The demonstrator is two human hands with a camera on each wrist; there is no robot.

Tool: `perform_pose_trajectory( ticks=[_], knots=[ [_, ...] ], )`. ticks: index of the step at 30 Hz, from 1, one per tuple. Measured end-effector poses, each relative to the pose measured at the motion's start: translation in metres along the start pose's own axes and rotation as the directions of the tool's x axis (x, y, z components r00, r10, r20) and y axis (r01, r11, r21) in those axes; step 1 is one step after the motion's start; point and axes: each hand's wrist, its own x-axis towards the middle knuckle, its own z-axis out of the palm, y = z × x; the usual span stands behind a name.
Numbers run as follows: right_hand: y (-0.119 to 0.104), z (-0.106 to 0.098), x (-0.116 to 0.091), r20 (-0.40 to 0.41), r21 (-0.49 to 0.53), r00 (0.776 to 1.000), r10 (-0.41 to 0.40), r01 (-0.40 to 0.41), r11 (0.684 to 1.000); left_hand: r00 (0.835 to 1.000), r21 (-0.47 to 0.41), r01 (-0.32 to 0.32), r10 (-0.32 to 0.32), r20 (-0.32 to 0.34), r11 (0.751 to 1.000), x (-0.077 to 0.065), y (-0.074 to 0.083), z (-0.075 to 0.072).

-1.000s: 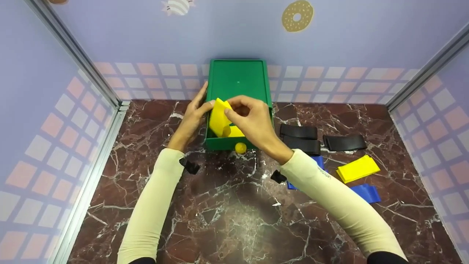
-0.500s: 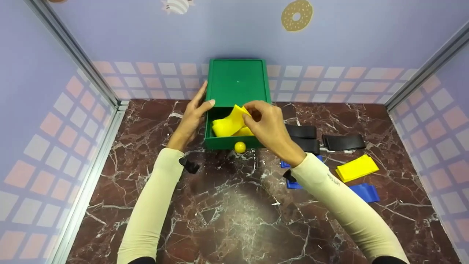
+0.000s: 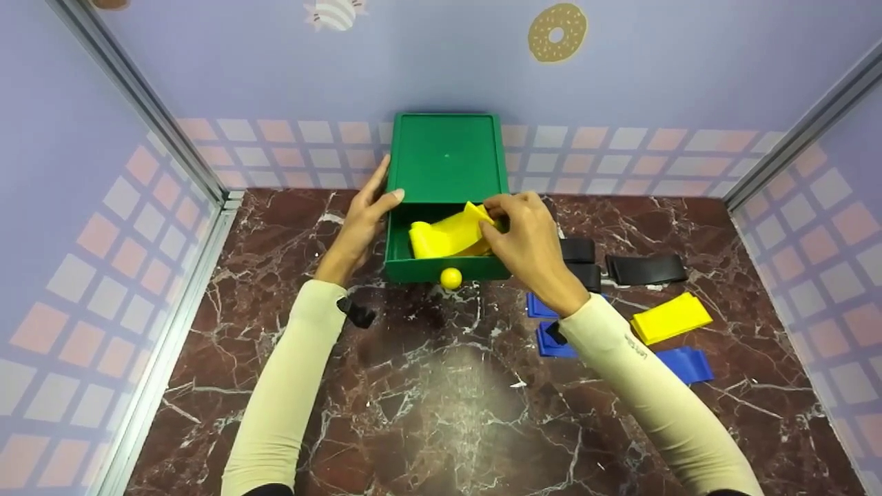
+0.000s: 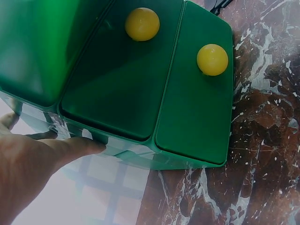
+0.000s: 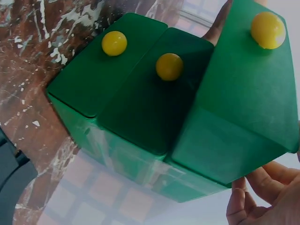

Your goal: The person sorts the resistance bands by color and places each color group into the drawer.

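Note:
A green drawer cabinet [image 3: 448, 157] stands against the back wall; its top drawer [image 3: 415, 269], with a yellow knob [image 3: 450, 278], is pulled out. Inside it a flat yellow band [image 3: 441, 239] lies bent, one end raised at the right. My right hand [image 3: 532, 242] pinches that raised end over the drawer's right side. Along the cabinet's left side my left hand [image 3: 360, 224] rests with fairly straight fingers, the thumb near the top edge. The left wrist view shows two lower drawers [image 4: 197, 112], both pushed in. In the right wrist view, the drawer [image 5: 243, 89] hides the band.
To the right on the marbled table [image 3: 427, 413] lie black bands [image 3: 646, 269], a folded yellow band [image 3: 672, 318] and blue bands [image 3: 685, 365]. The right forearm partly covers some blue ones. Patterned walls enclose the back and both sides.
My right hand has moved right and slightly down, drawing the pinched end of the yellow band with it, so the band now lies lower across the drawer. The left hand has stayed in place.

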Motion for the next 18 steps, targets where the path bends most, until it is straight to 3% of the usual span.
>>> perform_pose_trajectory(
  ticks=[8,14,18],
  knots=[
    [0.022,-0.006,-0.01,-0.113,0.065,0.989,-0.096,0.104,0.993,1.0,0.008,-0.014,0.014,0.016,1.0,-0.002,-0.001,-0.001],
    [0.051,-0.021,-0.02,-0.191,0.11,0.98,-0.049,0.071,0.991,1.0,0.018,-0.018,0.017,0.016,1.0,-0.001,-0.001,0.0],
    [0.073,-0.03,-0.028,-0.198,0.13,0.98,0.016,0.01,0.991,1.0,0.007,-0.022,0.022,0.008,1.0,0.0,0.0,0.001]
  ],
)
